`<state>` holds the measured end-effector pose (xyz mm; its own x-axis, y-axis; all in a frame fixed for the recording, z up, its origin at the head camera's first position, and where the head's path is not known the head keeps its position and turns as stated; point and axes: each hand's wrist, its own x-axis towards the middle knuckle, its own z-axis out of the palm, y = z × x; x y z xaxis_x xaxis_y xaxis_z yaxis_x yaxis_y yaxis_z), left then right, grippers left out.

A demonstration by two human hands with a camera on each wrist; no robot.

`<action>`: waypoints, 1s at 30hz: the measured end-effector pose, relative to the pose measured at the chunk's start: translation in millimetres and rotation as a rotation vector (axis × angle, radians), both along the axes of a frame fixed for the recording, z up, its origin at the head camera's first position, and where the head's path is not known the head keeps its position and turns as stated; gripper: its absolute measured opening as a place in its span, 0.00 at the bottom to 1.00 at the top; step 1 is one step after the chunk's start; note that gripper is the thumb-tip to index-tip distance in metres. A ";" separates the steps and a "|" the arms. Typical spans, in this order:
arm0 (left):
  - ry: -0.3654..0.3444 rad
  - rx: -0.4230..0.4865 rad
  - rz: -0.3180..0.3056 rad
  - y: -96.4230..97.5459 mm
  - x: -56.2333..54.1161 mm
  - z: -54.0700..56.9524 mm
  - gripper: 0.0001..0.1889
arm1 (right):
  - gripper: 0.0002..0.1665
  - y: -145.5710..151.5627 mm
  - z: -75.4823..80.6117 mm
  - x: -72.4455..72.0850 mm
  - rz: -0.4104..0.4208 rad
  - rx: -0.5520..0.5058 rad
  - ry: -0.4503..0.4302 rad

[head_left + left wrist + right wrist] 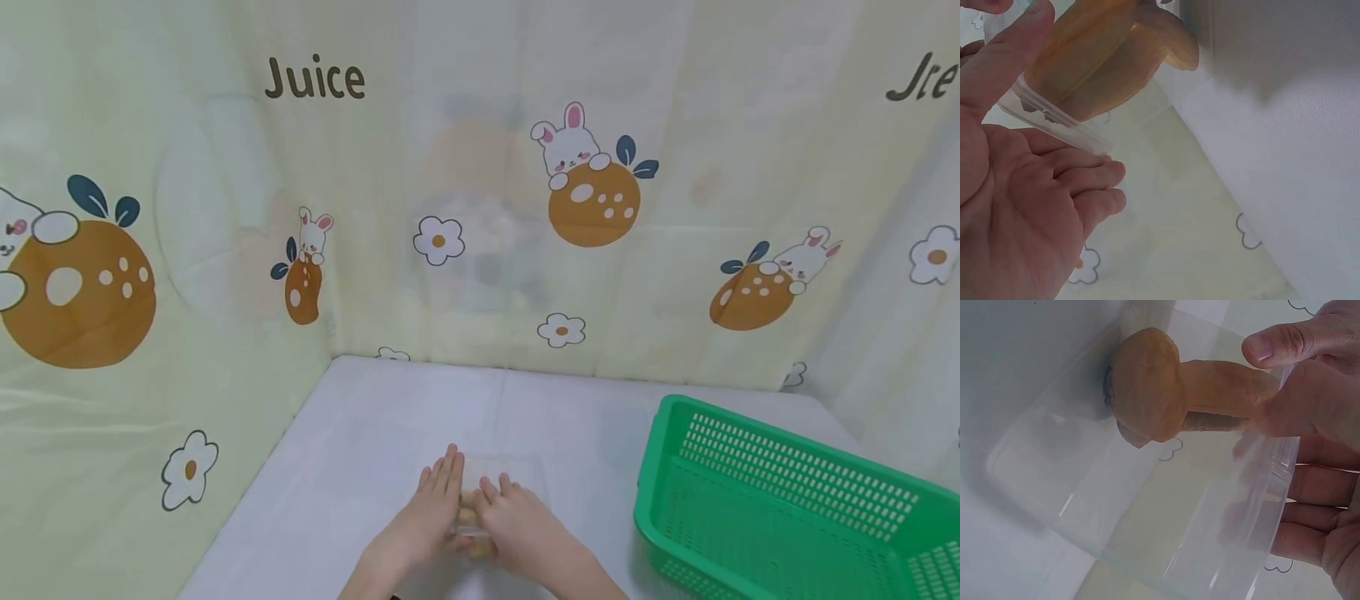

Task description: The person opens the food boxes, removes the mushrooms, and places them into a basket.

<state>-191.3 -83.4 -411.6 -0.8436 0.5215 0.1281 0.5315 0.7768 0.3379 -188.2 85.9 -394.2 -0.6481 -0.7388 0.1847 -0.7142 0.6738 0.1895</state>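
Observation:
On the white table, a clear plastic box point(517, 467) sits between my two hands. Inside it are brownish, mushroom-shaped pieces point(1147, 387), one showing a round cap and a thick stem. More brown pieces point(1110, 62) show close up in the left wrist view. My left hand point(433, 510) holds the box's near left side, with the thumb across the wall and the other fingers outside, nearly straight in the head view. My right hand point(517, 521) grips the near right wall. Its thumb lies at the rim, one bent finger overlaps the stem, and the others are seen outside.
A green plastic basket point(765, 517) with slotted sides stands on the table to the right. The white tabletop point(375, 417) meets patterned curtains point(480, 292) behind and at the left and right.

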 end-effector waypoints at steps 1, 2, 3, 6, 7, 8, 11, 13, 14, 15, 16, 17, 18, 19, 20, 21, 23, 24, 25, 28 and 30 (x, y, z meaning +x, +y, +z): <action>-0.005 0.009 -0.002 0.1 0.1 1.1 0.50 | 0.31 -0.1 0.3 -0.2 0.000 0.005 0.003; -0.011 0.018 -0.004 0.2 0.1 1.9 0.50 | 0.31 -0.2 0.1 -0.6 0.000 0.007 0.005; -0.014 0.024 -0.006 0.4 -0.1 2.5 0.50 | 0.31 -0.4 0.8 -0.4 0.002 0.007 0.005; -0.007 0.046 -0.007 0.2 -0.9 2.5 0.50 | 0.31 -0.8 2.9 -0.6 -0.003 0.011 -0.005; -0.001 0.054 -0.005 0.2 -1.5 1.6 0.50 | 0.31 -0.8 3.5 -0.9 -0.006 0.016 -0.009; 0.002 0.062 -0.004 0.1 -1.9 0.6 0.51 | 0.32 -0.7 4.1 -1.2 -0.007 0.020 -0.013; 0.016 0.101 -0.009 -0.2 -2.5 -2.4 0.52 | 0.30 0.8 7.1 -2.0 -0.008 0.021 -0.022; 0.018 0.128 -0.016 -0.5 -2.4 -4.0 0.54 | 0.28 2.9 9.3 -4.0 0.004 -0.007 -0.023; 0.019 0.143 -0.021 -0.8 -2.5 -4.7 0.54 | 0.27 4.2 10.7 -5.1 0.011 -0.026 -0.030; 0.018 0.158 -0.023 -1.3 -2.6 -5.4 0.55 | 0.26 5.6 12.2 -6.3 0.018 -0.049 -0.040; 0.012 0.173 -0.022 -1.9 -2.9 -6.0 0.56 | 0.26 7.1 13.5 -7.7 0.025 -0.074 -0.052; 0.000 0.188 -0.018 -2.7 -3.3 -6.6 0.57 | 0.26 8.6 14.6 -9.0 0.030 -0.095 -0.061; -0.022 0.211 -0.013 -3.7 -3.9 -7.3 0.57 | 0.25 10.1 14.9 -10.5 0.037 -0.120 -0.077; -0.054 0.238 -0.007 -4.9 -4.5 -8.2 0.58 | 0.25 11.8 15.1 -11.4 0.038 -0.149 -0.104; -0.090 0.269 -0.002 -6.1 -5.2 -8.9 0.58 | 0.26 13.4 14.9 -12.6 0.038 -0.184 -0.127; -0.129 0.304 0.003 -7.3 -5.8 -9.6 0.58 | 0.26 15.2 14.5 -13.6 0.038 -0.226 -0.149; -0.203 0.380 0.009 -9.4 -6.8 -11.1 0.57 | 0.27 18.8 13.2 -16.0 0.040 -0.329 -0.176; -0.234 0.413 0.009 -10.1 -7.1 -11.5 0.56 | 0.27 20.6 12.3 -17.4 0.047 -0.390 -0.175; -0.256 0.435 0.010 -10.4 -7.1 -11.7 0.55 | 0.26 22.1 11.8 -18.9 0.061 -0.454 -0.161; -0.277 0.467 0.017 -9.5 -7.0 -11.3 0.54 | 0.19 24.7 11.5 -24.8 0.132 -0.622 -0.049; -0.270 0.469 0.022 -7.8 -6.6 -10.6 0.54 | 0.13 25.1 11.6 -30.4 0.199 -0.699 0.065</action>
<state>-197.9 -91.2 -422.2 -0.8890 0.4420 0.1197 0.3626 0.5199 0.7735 -218.6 111.0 -382.6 -0.4851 -0.5369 0.6902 -0.8379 0.5113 -0.1911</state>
